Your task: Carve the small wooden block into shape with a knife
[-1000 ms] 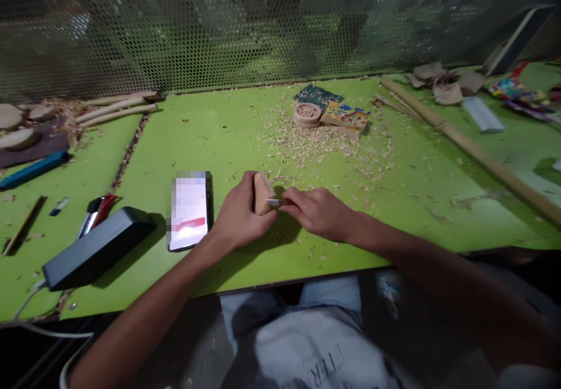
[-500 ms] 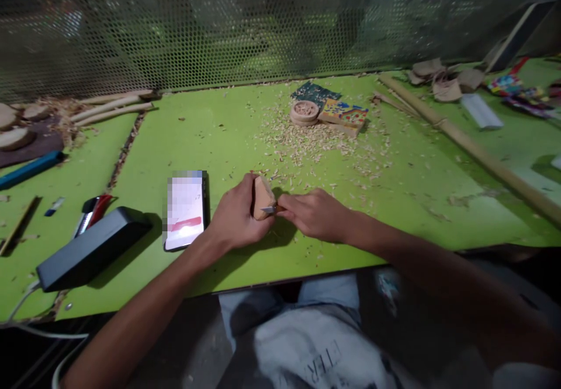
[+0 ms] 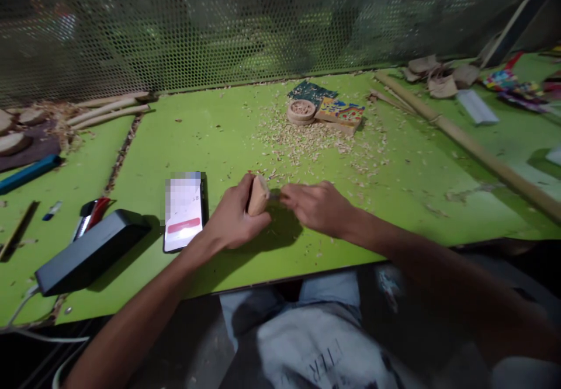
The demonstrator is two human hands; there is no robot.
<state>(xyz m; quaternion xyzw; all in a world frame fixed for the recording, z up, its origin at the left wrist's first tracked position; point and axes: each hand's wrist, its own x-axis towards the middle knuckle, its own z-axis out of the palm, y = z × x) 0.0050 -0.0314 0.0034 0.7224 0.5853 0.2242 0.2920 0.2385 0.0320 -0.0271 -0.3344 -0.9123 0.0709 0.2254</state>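
Observation:
My left hand (image 3: pixel 234 214) is wrapped round a small pale block of wood (image 3: pixel 258 196), its cut end facing up and to the right. Just right of the block, my right hand (image 3: pixel 318 208) is closed on a small carving knife (image 3: pixel 275 194). Its short blade is blurred and points left at the wood; whether it touches cannot be made out. The knife's handle is mostly hidden in my fingers. Both hands are above the front of the green table (image 3: pixel 210 143).
Wood shavings (image 3: pixel 315 141) surround a round carved wooden piece (image 3: pixel 301 111) and a painted block (image 3: pixel 340 111). A phone (image 3: pixel 184 211) and a black box with a cable (image 3: pixel 92 252) lie left. A bamboo pole (image 3: pixel 473 143) crosses the right side. Perforated mesh (image 3: pixel 210 33) stands behind.
The right hand has drawn slightly up and right, and the blade has left the block's lower face. The left hand has turned the wood so its top end tilts right.

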